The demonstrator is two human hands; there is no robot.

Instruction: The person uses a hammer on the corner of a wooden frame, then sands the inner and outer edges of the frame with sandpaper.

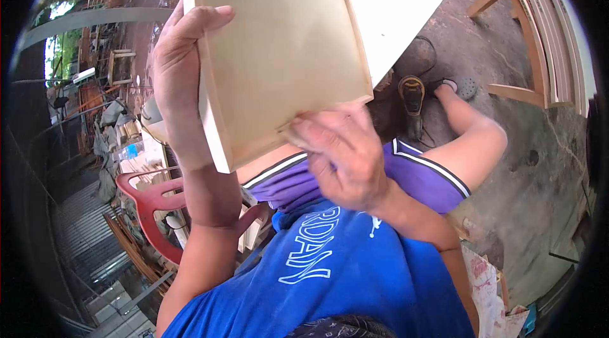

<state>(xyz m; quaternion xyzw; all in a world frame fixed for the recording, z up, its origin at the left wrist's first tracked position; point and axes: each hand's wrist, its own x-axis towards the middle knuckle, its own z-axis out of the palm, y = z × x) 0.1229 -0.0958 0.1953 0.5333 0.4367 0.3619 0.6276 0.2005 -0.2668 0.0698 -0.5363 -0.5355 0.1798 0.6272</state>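
A shallow wooden tray or drawer (285, 39) with a pale flat panel and low raised edges is tilted up in front of me. My left hand (184, 52) grips its left side, the thumb lying over the rim onto the inner face. At the lower edge, my right hand (346, 154) touches the inside corner area with bent fingers, slightly blurred. Between those fingertips there may be a small thing, too blurred to make out. Behind the tray is a white board (406, 14).
A red plastic chair (149, 211) is at my left, near wood pieces. A power tool (412, 97) with a cord lies on the concrete floor beyond my knees. Wooden frames (533, 39) lean at the right. A stained cloth (485, 287) lies at lower right.
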